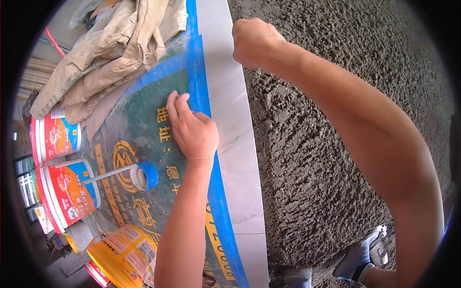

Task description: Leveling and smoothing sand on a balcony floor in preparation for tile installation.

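Note:
My left hand (191,129) rests on the green printed protective sheet (144,115), fingers loosely stretched out and nothing seen in them. Beside it, blue tape (198,81) runs along the sheet's edge against a pale marbled tile strip (225,96). Farther ahead, my right hand (257,42) is curled into a fist at the strip's right edge, over rough grey mortar (317,192). Its fingers are turned away, so whatever they may hold is hidden.
Crumpled brown paper bags (110,53) lie at the far left. Two red-and-white buckets (67,192) and a yellow bucket (122,257) stand along the left. A blue ring-shaped piece with a white stick (150,175) sits nearby. My shoes (355,259) are on the mortar.

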The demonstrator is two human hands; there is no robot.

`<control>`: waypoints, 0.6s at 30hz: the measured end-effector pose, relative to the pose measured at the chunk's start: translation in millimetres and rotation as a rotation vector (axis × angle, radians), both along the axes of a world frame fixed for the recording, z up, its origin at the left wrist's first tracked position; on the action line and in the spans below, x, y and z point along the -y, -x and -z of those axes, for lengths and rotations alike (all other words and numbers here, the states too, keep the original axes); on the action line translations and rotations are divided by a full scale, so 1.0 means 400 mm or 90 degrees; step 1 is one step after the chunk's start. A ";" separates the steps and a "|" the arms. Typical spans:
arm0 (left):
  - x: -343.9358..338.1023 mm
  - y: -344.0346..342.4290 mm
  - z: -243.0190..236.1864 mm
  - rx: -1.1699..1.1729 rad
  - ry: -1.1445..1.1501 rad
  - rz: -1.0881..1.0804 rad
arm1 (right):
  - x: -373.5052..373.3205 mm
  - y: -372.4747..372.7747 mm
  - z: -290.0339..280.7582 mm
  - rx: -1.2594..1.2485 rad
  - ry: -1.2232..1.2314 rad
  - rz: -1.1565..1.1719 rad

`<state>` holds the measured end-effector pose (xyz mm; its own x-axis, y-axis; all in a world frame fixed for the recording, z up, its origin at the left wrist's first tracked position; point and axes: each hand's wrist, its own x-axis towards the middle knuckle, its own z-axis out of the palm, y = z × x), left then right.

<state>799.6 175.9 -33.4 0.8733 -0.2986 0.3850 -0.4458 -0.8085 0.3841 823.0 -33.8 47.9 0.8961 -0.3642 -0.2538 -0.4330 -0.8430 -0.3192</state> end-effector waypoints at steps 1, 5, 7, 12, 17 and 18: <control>-0.002 0.000 0.000 -0.006 0.007 0.000 | -0.007 0.003 -0.001 -0.017 -0.013 -0.004; -0.002 -0.003 -0.004 0.004 -0.004 0.000 | -0.025 0.020 -0.007 -0.020 -0.030 0.011; -0.002 -0.002 -0.002 0.004 -0.006 -0.003 | -0.023 0.019 -0.009 0.014 -0.029 0.001; 0.003 0.001 -0.004 -0.002 -0.005 -0.007 | -0.003 0.003 0.032 0.019 -0.071 0.086; 0.000 0.001 -0.006 -0.018 -0.006 -0.018 | 0.008 -0.019 0.033 -0.080 -0.029 -0.012; 0.002 0.000 -0.004 -0.013 -0.009 -0.020 | 0.018 -0.028 0.042 -0.080 -0.027 -0.014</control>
